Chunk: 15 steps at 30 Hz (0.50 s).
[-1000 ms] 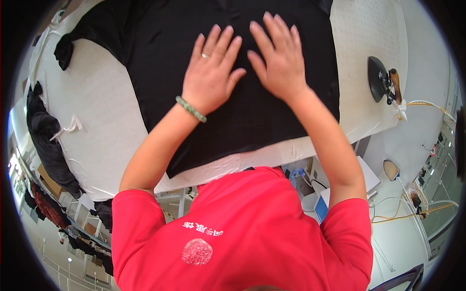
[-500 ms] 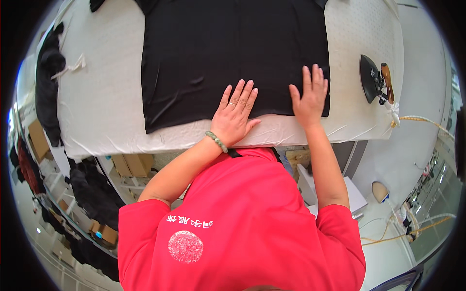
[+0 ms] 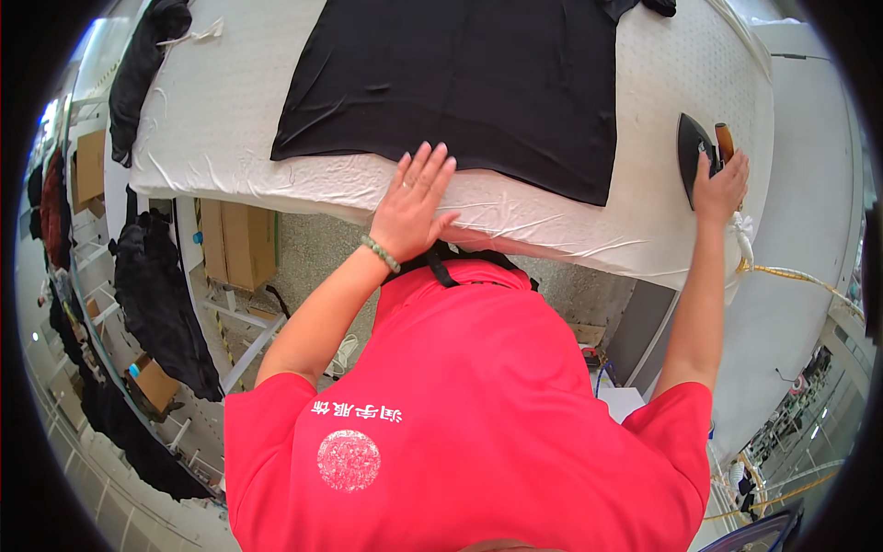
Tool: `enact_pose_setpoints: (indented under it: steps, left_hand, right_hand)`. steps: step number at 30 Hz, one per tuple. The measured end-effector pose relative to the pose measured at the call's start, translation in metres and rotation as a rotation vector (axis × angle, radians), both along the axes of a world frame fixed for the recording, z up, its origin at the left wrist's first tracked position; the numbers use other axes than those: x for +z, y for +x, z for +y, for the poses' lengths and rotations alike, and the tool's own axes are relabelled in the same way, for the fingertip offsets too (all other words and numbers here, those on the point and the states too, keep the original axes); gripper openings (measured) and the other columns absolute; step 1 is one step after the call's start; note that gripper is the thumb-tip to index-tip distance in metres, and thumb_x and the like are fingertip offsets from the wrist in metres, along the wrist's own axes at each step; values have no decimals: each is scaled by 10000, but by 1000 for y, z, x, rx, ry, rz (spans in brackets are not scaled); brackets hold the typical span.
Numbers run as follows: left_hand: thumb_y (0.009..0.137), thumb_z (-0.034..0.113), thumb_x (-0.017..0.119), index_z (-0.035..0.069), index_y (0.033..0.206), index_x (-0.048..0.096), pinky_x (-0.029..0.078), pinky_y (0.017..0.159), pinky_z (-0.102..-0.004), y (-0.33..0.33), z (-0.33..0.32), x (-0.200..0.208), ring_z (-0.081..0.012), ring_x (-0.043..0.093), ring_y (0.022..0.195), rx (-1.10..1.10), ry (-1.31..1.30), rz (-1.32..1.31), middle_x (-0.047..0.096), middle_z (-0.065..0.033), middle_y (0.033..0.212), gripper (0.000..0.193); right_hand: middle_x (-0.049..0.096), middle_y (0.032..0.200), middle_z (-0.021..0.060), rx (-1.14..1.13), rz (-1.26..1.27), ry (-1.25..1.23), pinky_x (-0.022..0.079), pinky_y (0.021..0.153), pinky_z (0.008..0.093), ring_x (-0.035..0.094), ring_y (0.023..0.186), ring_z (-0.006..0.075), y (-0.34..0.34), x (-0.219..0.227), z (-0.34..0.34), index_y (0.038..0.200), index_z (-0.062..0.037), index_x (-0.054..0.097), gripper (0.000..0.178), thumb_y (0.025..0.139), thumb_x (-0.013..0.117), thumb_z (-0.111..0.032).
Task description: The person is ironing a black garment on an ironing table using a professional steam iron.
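Note:
A black garment (image 3: 451, 92) lies spread over the white padded ironing table (image 3: 221, 138), its hem toward me and a few creases at its left side. My left hand (image 3: 414, 202) rests flat at that hem, fingers stretched out and only the fingertips on the black cloth. It holds nothing; a bead bracelet (image 3: 380, 253) is on the wrist. At the right side of the table stands an iron (image 3: 690, 158) with a dark soleplate and a brown handle. My right hand (image 3: 720, 189) is closed around the handle's near part, hiding some of the iron.
From the iron's near end a white knotted cloth (image 3: 740, 230) and a yellowish hose (image 3: 791, 274) run off to the right. A dark rolled cloth (image 3: 138, 92) lies along the table's left edge. Below left are black garments (image 3: 161, 294) on a rack and a cardboard box (image 3: 239, 244).
My right hand has left the garment and moved right to the iron's handle. My left hand stays flat near the hem. The view has shifted, so the table appears tilted.

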<state>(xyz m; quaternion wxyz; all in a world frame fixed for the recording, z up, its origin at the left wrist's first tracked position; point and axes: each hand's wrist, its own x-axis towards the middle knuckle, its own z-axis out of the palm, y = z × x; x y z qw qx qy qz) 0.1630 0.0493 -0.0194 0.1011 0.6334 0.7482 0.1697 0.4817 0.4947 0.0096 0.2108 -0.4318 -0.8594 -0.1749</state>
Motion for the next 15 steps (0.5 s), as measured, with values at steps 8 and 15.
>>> enact_pose_setpoints:
  steps: [8, 15]
  left_hand:
    - [968, 410, 670, 47, 1571, 443, 181, 1296, -509, 15, -19, -3, -334, 305, 1574, 105, -15, 35, 370, -143, 1677, 740]
    - [980, 388, 674, 63, 1527, 509, 254, 1271, -513, 24, -49, 9, -344, 357, 1547, 133, 47, 2, 435, -141, 1639, 658]
  right_hand:
    - [630, 1378, 212, -205, -301, -289, 509, 987, 503, 624, 1224, 388, 14, 32, -7, 1396, -42, 547, 582, 977, 691, -419]
    - [705, 775, 139, -32, -294, -914, 549, 669, 445, 708, 708, 325, 24, 54, -20, 1093, 3, 631, 386, 974, 722, -352]
